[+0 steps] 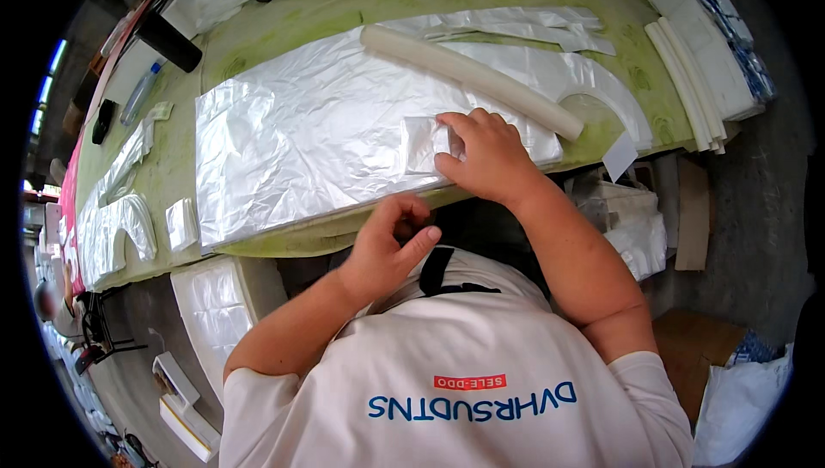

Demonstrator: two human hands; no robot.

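Observation:
A small folded white plastic bag [421, 146] lies on a wide stack of flat, glossy plastic bags [292, 133] near the table's front edge. My right hand [490, 154] holds the folded bag's right side between thumb and fingers. Close to my body, just off the table edge, my left hand [391, 244] hangs with loosely curled fingers and its thumb apart; nothing shows in it. Behind my right hand, a long off-white roll [473, 81] rests slantwise across the stack.
Another folded packet [181, 224] and a cut-out plastic piece [120, 227] lie at the left on the green-covered table [249, 60]. A bottle [140, 94] and a black cylinder [169, 41] stand beyond. White rolls [683, 85] flank the right edge. A white card [620, 157] sticks out at the front right.

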